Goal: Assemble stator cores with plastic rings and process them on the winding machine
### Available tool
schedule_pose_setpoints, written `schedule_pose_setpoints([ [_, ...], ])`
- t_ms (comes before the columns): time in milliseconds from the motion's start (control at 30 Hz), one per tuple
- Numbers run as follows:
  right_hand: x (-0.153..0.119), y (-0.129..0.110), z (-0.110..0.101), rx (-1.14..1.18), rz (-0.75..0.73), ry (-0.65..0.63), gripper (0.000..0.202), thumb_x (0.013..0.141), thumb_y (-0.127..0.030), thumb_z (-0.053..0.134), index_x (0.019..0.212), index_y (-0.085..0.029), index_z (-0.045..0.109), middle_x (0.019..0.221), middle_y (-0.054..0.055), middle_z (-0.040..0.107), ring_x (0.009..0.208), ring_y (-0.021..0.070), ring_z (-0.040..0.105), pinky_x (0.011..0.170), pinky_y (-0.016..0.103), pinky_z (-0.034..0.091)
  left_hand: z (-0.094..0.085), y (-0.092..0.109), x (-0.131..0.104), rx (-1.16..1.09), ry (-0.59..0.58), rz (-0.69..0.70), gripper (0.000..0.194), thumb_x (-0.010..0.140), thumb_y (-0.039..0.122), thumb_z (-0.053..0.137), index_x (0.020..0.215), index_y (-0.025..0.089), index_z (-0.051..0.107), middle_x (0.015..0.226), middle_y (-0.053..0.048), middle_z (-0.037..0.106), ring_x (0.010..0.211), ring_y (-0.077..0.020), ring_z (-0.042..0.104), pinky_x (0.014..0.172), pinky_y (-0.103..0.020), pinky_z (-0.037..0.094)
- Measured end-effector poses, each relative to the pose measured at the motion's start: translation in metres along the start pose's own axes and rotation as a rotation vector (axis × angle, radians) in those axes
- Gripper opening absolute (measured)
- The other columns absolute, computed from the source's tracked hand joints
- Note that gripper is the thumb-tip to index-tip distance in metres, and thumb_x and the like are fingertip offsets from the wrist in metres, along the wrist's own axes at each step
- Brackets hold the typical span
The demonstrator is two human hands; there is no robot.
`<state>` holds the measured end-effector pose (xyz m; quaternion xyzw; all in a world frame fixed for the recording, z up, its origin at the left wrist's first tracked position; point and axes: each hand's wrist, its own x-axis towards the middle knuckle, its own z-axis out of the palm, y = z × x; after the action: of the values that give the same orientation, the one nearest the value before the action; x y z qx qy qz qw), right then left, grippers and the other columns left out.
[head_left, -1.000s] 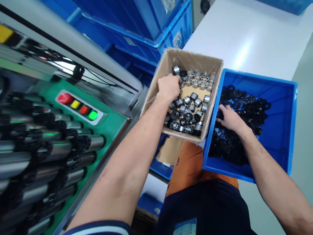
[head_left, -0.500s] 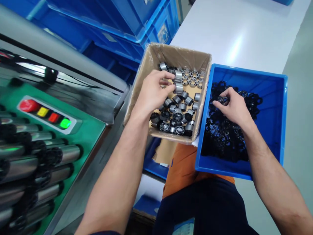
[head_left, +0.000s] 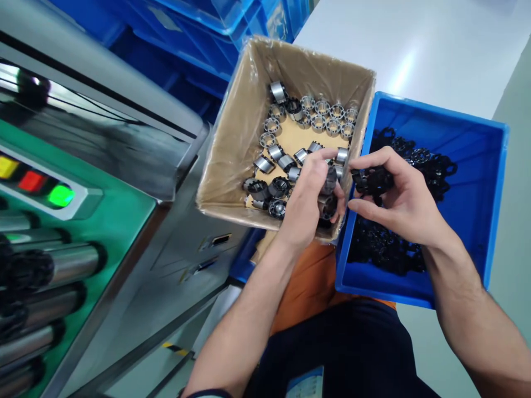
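A dark part (head_left: pixel 329 181) is held in the curled fingers of the left hand (head_left: pixel 305 199) over the box (head_left: pixel 230 132), while black pieces (head_left: pixel 375 179) are gripped between thumb and fingers of the right hand (head_left: pixel 409 204) above the bin (head_left: pixel 493 193). Held parts appear to be being brought together; by judgement, careful alignment of their ends is called for by the next move.

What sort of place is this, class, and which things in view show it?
Probably a factory workshop: a green machine with lit buttons, a cardboard box of metal parts, and a blue bin of black parts.
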<state>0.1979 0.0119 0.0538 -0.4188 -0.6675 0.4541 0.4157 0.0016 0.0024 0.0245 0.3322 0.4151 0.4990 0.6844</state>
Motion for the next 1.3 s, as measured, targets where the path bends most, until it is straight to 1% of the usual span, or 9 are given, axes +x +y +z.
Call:
schedule_pose_setpoints([
  [100,-0.003,-0.006,0.005,-0.001,0.012,-0.026,0.038,0.105,-0.037,0.089,0.142,-0.032,0.084,0.139,0.004,0.084,0.118,0.0254,0.082,0.110,0.045,0.072,0.001,-0.004,-0.004,0.006,-0.014,0.005,0.055,0.117,0.083,0.055,0.115,0.030,0.071,0.083,-0.001,0.065,0.060,-0.0186,0.067,0.051,-0.033,0.050],
  [200,-0.003,-0.007,0.007,-0.056,0.001,0.019,0.037,0.103,-0.044,0.094,0.138,-0.032,0.087,0.137,0.005,0.086,0.129,0.0304,0.081,0.121,0.052,0.069,0.001,-0.003,-0.008,-0.028,-0.048,0.002,0.048,0.118,0.076,0.057,0.112,0.030,0.070,0.086,-0.002,0.066,0.062,-0.0194,0.067,0.052,-0.034,0.049],
  [300,-0.002,-0.007,0.011,-0.067,-0.001,0.097,0.040,0.096,-0.051,0.101,0.130,-0.034,0.088,0.129,0.004,0.085,0.126,0.0326,0.081,0.118,0.054,0.071,0.001,-0.001,-0.011,-0.039,-0.081,0.013,0.041,0.118,0.072,0.061,0.124,0.033,0.071,0.082,0.000,0.065,0.053,-0.0159,0.058,0.047,-0.032,0.042],
  [433,-0.003,-0.004,0.019,-0.049,-0.011,0.111,0.037,0.092,-0.050,0.106,0.120,-0.033,0.088,0.122,0.004,0.084,0.120,0.0321,0.083,0.113,0.055,0.072,0.001,0.002,-0.014,0.032,-0.113,-0.021,0.056,0.116,0.082,0.057,0.144,0.035,0.069,0.082,0.000,0.067,0.051,-0.0156,0.056,0.044,-0.032,0.041],
  [567,-0.007,-0.001,0.025,-0.024,0.037,0.126,0.040,0.092,-0.051,0.106,0.122,-0.032,0.086,0.121,0.004,0.084,0.117,0.0317,0.084,0.111,0.057,0.073,-0.001,0.001,-0.016,0.081,-0.170,-0.016,0.062,0.117,0.087,0.049,0.140,0.034,0.070,0.074,0.001,0.061,0.051,-0.0175,0.053,0.045,-0.033,0.038],
  [733,-0.007,-0.002,0.025,-0.055,-0.020,0.168,0.040,0.088,-0.055,0.108,0.116,-0.033,0.089,0.107,0.004,0.083,0.103,0.0311,0.081,0.103,0.059,0.074,-0.002,0.000,-0.017,0.090,-0.147,0.024,0.054,0.118,0.081,0.054,0.135,0.034,0.074,0.088,-0.002,0.066,0.065,-0.0199,0.060,0.056,-0.035,0.050],
  [1033,-0.006,0.000,0.025,-0.128,-0.113,0.128,0.039,0.089,-0.061,0.106,0.112,-0.035,0.088,0.101,0.004,0.081,0.100,0.0314,0.079,0.101,0.057,0.073,-0.004,0.007,-0.021,0.113,-0.173,-0.040,0.064,0.116,0.084,0.054,0.155,0.036,0.071,0.087,-0.003,0.071,0.060,-0.0194,0.061,0.053,-0.035,0.047],
  [1167,-0.006,0.000,0.022,-0.082,-0.047,0.105,0.045,0.097,-0.070,0.096,0.121,-0.034,0.085,0.118,0.007,0.083,0.112,0.0328,0.081,0.103,0.054,0.074,-0.003,0.006,-0.017,0.144,-0.145,0.035,0.061,0.115,0.086,0.056,0.135,0.033,0.081,0.078,-0.002,0.069,0.063,-0.0201,0.066,0.058,-0.034,0.049],
  [1300,-0.008,-0.010,0.016,0.037,0.077,0.050,0.037,0.114,-0.063,0.078,0.134,-0.032,0.082,0.124,0.007,0.082,0.114,0.0285,0.083,0.103,0.048,0.075,-0.001,0.003,-0.007,0.039,0.075,0.171,0.066,0.111,0.089,0.063,0.096,0.026,0.073,0.096,-0.005,0.080,0.071,-0.0188,0.072,0.054,-0.031,0.045],
])
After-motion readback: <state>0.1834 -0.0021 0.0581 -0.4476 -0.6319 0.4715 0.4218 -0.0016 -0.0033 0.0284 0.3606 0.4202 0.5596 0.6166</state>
